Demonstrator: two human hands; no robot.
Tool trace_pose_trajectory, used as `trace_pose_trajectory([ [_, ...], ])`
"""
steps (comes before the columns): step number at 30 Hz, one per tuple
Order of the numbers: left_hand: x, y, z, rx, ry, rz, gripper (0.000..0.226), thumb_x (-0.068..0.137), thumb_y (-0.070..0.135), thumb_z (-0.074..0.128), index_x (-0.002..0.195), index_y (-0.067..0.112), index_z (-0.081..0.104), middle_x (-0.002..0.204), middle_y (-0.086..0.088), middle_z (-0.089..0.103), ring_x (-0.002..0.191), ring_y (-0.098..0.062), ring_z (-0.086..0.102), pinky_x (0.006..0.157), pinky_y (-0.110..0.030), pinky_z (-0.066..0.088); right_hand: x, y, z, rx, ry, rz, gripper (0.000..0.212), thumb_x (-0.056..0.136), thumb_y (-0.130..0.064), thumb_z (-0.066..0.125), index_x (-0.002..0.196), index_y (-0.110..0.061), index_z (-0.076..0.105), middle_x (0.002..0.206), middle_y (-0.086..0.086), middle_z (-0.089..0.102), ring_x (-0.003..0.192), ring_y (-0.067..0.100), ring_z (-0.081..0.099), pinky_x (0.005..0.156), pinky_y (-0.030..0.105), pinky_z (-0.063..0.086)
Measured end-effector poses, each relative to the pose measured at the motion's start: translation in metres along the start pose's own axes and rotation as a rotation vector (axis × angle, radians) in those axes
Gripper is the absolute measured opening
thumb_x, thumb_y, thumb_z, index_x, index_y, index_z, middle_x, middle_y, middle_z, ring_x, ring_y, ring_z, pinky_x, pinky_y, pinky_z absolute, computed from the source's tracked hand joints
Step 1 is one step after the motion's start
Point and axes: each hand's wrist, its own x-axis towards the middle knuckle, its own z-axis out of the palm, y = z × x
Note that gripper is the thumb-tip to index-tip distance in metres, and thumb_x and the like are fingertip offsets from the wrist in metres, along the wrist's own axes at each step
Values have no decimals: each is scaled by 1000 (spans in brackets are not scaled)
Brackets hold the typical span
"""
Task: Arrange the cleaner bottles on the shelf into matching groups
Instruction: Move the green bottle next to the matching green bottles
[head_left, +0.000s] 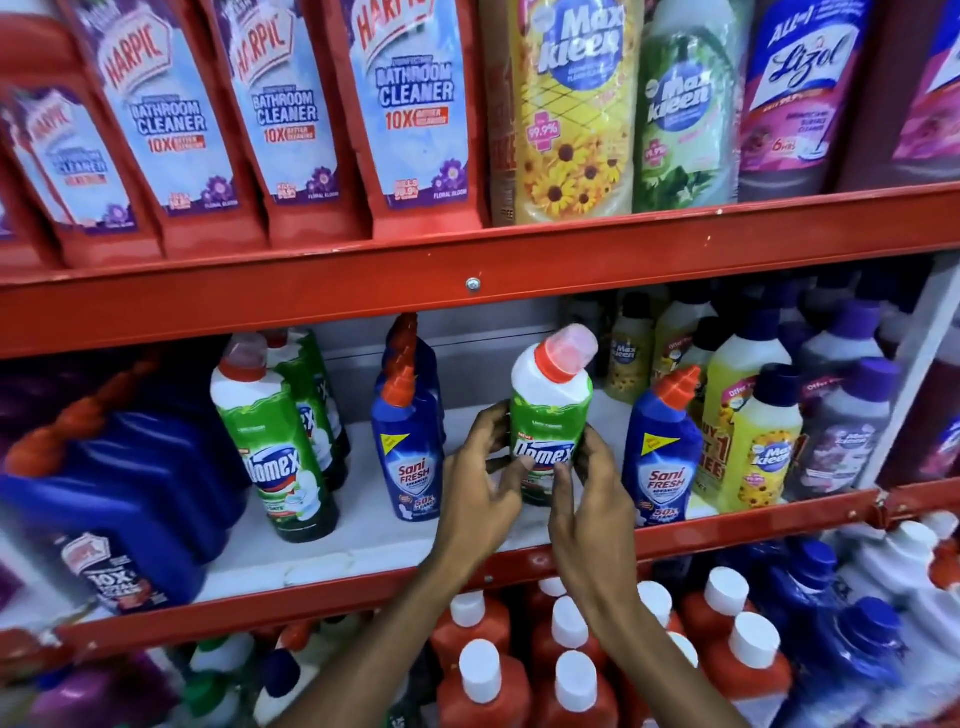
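Note:
A green and white Domex bottle (550, 405) with a red cap stands upright on the middle shelf (374, 540). My left hand (485, 483) grips its left side and my right hand (587, 483) grips its right side, fingers over the label. To its left stands a blue Sani Fresh bottle (408, 447) with more behind it. Another Sani Fresh bottle (662, 457) stands just right of my right hand. Further left, a row of Domex bottles (275, 441) runs front to back.
Large blue Harpic bottles (119, 493) fill the shelf's left end; yellow and purple Max Kleen bottles (763, 441) fill the right. Red Harpic bathroom cleaners (291, 114) line the upper shelf. Red bottles with white caps (571, 675) stand below. The red shelf lip (727, 525) runs under my wrists.

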Motion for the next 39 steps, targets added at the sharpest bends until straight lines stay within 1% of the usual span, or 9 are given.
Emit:
trace_pose_trajectory([
  [4,-23,8,-43,-66,75,62,59,93,3,68,130,44,50,122,27,71,118,-1,67,97,-14,53,-20,-34,11,-15,92,-124,45,100,-33,49,143,-18,48,137,1,65,118,0,55,97,10,41],
  [10,-52,4,-126,3,208,111,49,95,17,65,141,23,49,124,20,71,114,-3,69,92,-21,58,-52,-98,55,113,8,-185,44,97,-33,54,138,-21,53,131,-8,65,116,2,61,97,7,44],
  [14,-70,-8,-176,135,301,77,54,94,26,63,145,27,47,134,5,70,118,-13,70,96,-34,58,-69,-123,92,162,-127,-167,45,97,-33,55,141,-22,51,133,-6,67,118,8,64,98,31,54],
  [18,-77,-20,-207,221,283,25,55,95,13,65,145,29,47,120,40,66,111,12,65,92,-11,52,-73,-132,124,180,-287,-158,43,98,-27,55,141,-24,49,128,-7,68,114,6,65,97,33,55],
  [21,-79,-35,-217,246,260,-30,60,95,6,65,145,33,45,110,48,64,104,17,65,85,-4,50,-73,-130,143,149,-349,-144,40,96,-24,55,136,-22,51,121,-4,72,107,11,69,92,40,58],
  [28,-78,-49,-220,324,265,-92,66,96,10,63,150,36,35,115,18,71,95,-2,73,83,-33,62,-69,-127,155,116,-403,-142,39,97,-27,52,135,-19,51,123,-1,71,107,12,69,92,40,58],
  [32,-86,-46,-214,383,325,-45,66,100,24,58,158,27,27,158,2,47,139,-13,51,114,-31,43,-72,-120,135,-49,-407,-189,55,97,-24,55,150,-20,39,150,-2,53,129,11,54,106,21,41],
  [36,-89,-36,-196,612,420,266,63,93,24,61,151,11,41,167,-16,27,158,-32,23,129,-43,22,-72,-101,101,-250,-277,-353,65,96,-21,53,156,-20,29,164,1,32,152,18,28,121,34,32],
  [39,-84,-27,-167,772,329,437,60,91,20,64,147,9,48,164,-26,26,157,-42,18,128,-57,23,-61,-83,77,-453,-190,-446,70,88,-14,56,154,-15,33,165,12,27,154,32,22,123,50,26],
])
